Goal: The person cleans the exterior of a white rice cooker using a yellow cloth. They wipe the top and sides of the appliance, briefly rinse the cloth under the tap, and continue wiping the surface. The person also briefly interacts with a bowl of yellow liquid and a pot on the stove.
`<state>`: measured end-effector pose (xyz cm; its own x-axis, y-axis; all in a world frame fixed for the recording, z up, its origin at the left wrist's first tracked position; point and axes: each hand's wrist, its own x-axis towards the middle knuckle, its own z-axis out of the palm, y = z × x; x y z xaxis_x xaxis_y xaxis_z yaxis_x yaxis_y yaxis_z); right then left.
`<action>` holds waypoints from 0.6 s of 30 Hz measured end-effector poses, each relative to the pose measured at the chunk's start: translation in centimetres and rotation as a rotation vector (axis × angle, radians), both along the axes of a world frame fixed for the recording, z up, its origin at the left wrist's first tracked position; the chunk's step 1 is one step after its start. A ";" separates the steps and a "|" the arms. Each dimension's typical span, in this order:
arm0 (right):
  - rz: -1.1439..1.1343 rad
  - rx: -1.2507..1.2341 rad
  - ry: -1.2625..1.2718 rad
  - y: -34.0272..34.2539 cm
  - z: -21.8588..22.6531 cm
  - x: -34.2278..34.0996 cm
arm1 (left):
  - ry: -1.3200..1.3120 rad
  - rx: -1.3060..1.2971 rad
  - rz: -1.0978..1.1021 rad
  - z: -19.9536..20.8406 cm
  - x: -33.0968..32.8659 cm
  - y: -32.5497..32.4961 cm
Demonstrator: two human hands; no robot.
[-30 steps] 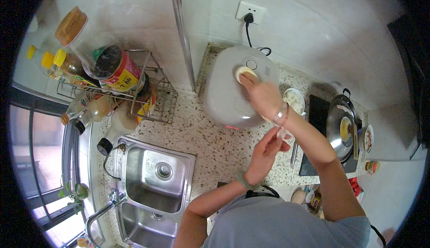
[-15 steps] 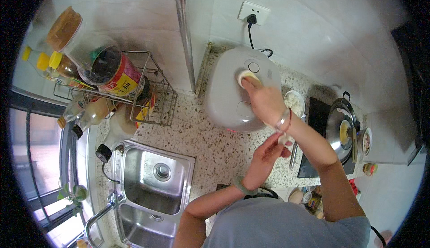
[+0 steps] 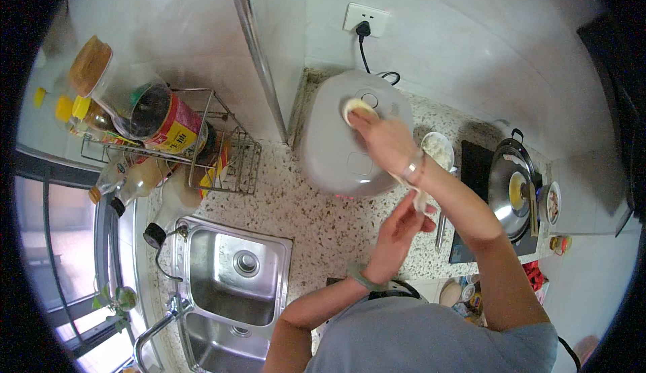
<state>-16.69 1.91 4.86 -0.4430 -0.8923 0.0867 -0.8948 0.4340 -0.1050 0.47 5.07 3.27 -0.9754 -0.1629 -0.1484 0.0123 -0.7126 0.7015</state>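
My right hand (image 3: 382,141) reaches over the grey rice cooker (image 3: 330,157) on the counter. Its fingers are closed on a pale yellow, round, soft-looking piece (image 3: 355,107) at the lid, just below the round button. Whether the piece presses on the lid, I cannot tell. Below my right wrist, my left hand (image 3: 400,228) pinches a whitish, limp strip (image 3: 420,201). A thin pale strand runs up from the strip and passes behind my right wrist, where its far end is hidden.
A bowl of white food (image 3: 439,149) stands right of the cooker, beside a lidded wok (image 3: 509,194) on a black hob (image 3: 464,238). At left are a double steel sink (image 3: 232,285) and a wire rack (image 3: 245,164) with bottles. The cooker's black cord (image 3: 364,53) runs to a wall socket.
The whole view has shifted slightly. My right hand has moved a little up and left over the lid with the pale piece. More of the pale strand shows above my left hand.
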 end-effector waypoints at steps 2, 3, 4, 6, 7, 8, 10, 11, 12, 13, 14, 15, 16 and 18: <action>0.009 0.035 -0.018 3.7 0.6 1.0 | -0.006 0.028 -0.152 -1.2 0.4 1.7; -0.015 0.042 -0.014 5.4 0.4 1.3 | -0.010 0.042 -0.226 -1.6 0.4 2.3; -0.039 0.050 -0.010 6.3 0.3 1.3 | -0.048 0.033 -0.300 -1.7 0.3 2.8; -0.080 0.026 0.037 6.7 0.3 0.9 | -0.022 0.088 -0.261 -2.1 0.4 3.8; -0.099 0.015 0.061 6.7 0.3 0.6 | -0.009 0.116 -0.241 -2.2 0.4 4.1; -0.110 -0.011 0.104 6.4 -0.3 -0.3 | 0.006 0.122 -0.201 -1.8 0.2 3.9; -0.155 -0.041 0.161 5.4 -1.0 -2.3 | 0.015 0.117 -0.143 -1.2 -0.6 3.3; -0.172 -0.057 0.184 4.7 -1.3 -2.9 | 0.014 0.114 -0.109 -0.9 -1.0 2.8; -0.201 -0.031 0.186 4.2 -1.5 -3.3 | 0.019 0.067 -0.119 -0.7 -1.4 2.1; -0.221 -0.009 0.171 4.2 -1.5 -3.1 | 0.013 0.052 -0.131 -0.6 -1.5 1.8; -0.236 0.014 0.157 4.1 -1.4 -2.7 | 0.008 0.040 -0.139 -0.4 -1.7 1.5; -0.251 0.038 0.142 4.1 -1.2 -2.3 | 0.002 0.028 -0.147 -0.3 -1.7 1.3; -0.215 0.030 0.102 4.5 -1.0 -1.3 | 0.006 -0.003 -0.171 -0.6 -1.3 1.5; -0.139 0.022 0.029 6.0 -0.7 0.9 | -0.016 0.021 -0.223 -1.4 -0.2 2.3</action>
